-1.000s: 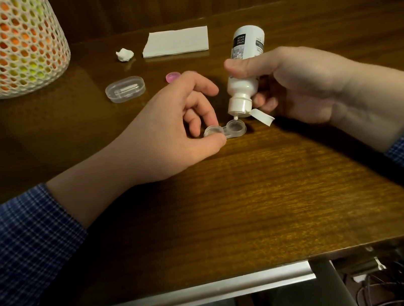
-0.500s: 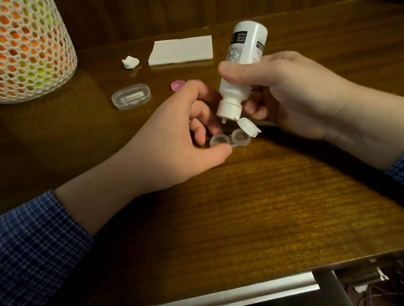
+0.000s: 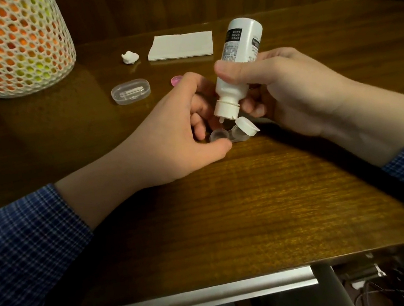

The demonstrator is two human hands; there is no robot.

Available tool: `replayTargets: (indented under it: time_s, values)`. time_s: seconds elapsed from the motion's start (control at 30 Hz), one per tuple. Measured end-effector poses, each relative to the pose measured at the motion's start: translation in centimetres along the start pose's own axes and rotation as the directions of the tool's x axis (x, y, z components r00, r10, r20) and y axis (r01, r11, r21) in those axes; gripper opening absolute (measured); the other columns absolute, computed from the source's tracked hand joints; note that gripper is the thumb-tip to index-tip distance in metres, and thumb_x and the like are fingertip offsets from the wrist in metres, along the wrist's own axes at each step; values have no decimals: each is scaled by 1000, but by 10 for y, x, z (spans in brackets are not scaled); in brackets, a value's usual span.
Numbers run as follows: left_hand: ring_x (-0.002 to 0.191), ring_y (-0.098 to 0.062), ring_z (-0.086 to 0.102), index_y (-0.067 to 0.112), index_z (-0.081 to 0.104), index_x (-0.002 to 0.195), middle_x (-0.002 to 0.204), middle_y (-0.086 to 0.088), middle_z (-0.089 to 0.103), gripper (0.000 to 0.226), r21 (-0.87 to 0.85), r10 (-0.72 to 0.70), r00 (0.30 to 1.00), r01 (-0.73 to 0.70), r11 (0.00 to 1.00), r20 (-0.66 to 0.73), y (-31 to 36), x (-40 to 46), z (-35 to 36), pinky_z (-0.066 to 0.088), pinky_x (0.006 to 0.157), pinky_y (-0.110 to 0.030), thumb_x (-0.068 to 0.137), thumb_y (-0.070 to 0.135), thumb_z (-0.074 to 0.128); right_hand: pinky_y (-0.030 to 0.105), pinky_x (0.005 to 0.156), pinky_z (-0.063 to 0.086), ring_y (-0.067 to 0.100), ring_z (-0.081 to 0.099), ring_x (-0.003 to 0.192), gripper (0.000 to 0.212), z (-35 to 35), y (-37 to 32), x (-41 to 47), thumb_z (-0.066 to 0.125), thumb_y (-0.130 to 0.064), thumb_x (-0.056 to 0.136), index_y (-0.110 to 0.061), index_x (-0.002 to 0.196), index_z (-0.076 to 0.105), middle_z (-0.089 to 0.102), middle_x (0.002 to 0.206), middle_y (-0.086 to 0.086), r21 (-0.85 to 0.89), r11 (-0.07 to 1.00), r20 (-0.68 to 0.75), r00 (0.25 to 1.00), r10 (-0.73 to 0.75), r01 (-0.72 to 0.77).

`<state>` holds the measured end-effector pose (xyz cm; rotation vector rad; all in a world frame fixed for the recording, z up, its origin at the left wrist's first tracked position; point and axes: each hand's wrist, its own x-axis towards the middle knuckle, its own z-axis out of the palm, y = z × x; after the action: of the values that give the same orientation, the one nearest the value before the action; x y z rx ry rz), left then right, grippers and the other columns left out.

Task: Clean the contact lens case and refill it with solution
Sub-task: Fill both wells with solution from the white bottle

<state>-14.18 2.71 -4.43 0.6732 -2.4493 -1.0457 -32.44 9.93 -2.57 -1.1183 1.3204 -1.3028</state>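
The clear contact lens case (image 3: pixel 228 136) lies on the wooden worktop (image 3: pixel 231 214) between the two hands, both of its round wells uncapped and facing up. The left hand (image 3: pixel 179 135) steadies it, its grip narrow: the thumb presses against the near edge of the left well while the curled fingers (image 3: pixel 199 124) stand just behind the case. Directly above the left well hangs the nozzle of the white solution bottle (image 3: pixel 237 67), tipped upside down and leaning to the right at its base, its hinged flip cap (image 3: pixel 247 126) swung open and hanging over the right well. The right hand (image 3: pixel 283 89) has its grip wrapped around the middle of the bottle, thumb across the front and fingers curled behind. Whether liquid is leaving the nozzle cannot be told. Further back on the worktop, just behind the left hand's knuckles, sits a small pink cap (image 3: pixel 176 80), and to its left a clear oval lidded box (image 3: pixel 130 91). Beyond these lie a crumpled white wad (image 3: pixel 130 57) and, beside it, a flat folded tissue (image 3: pixel 180 46). A white mesh lamp glowing orange and yellow (image 3: pixel 3 44) stands at the far left corner. Both forearms wear blue checked sleeves (image 3: pixel 22 260).
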Motion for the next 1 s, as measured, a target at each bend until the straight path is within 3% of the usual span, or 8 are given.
replayTargets:
  time_s: [0.2,0.37,0.5,0.67,0.83,0.93,1.0]
  values:
    - [78,-26,64,22,48,129,94,-2,70,65,-19,6,1000,-6,1000,6,-1,0,1,57,66,-31,78,18,87,17,47,38,8,50,55,24,-1,-1,1,74,-31,91,-18,71,78,66,71,-1,62,997,37,998,48,-50]
    - [76,-19,65,26,46,130,94,4,71,67,-16,11,1000,-11,1000,14,-2,0,0,52,62,-18,79,20,88,15,44,39,6,47,53,25,-13,-8,3,71,-33,91,-11,97,60,62,68,-2,200,971,50,991,121,-128]
    - [75,-16,65,24,46,134,94,5,70,70,-10,29,999,-29,1000,13,-4,0,-1,50,60,-15,79,19,88,15,44,41,7,49,55,30,-31,-19,3,73,-30,88,-9,104,58,64,76,3,371,915,-41,982,186,-158]
    - [73,-12,64,25,50,133,100,6,66,67,-63,36,999,-36,997,10,-3,0,-3,50,59,-16,78,22,88,18,66,47,12,62,75,43,-37,-20,6,77,-33,86,-10,117,60,69,87,5,492,853,-97,963,252,-174]
    - [77,-11,60,19,56,129,111,0,61,52,-164,33,980,-67,984,-198,4,2,-13,51,63,-22,82,18,80,23,61,60,18,70,73,39,-30,-21,5,77,-23,83,-7,112,59,72,93,14,702,690,6,971,239,-174]
    - [78,-2,60,20,54,125,112,0,58,56,-106,100,943,-140,985,-318,14,9,-12,48,62,-12,79,15,87,26,65,63,23,73,84,53,-23,-22,1,79,-16,80,-4,129,59,69,118,21,811,551,101,974,201,-198]
    - [75,-5,58,23,52,123,116,-1,57,60,-43,139,910,-169,985,-390,21,14,-7,47,61,-8,76,22,90,27,66,64,23,74,86,64,-19,-21,-1,80,-15,78,-8,138,57,69,123,19,808,559,109,979,172,-189]
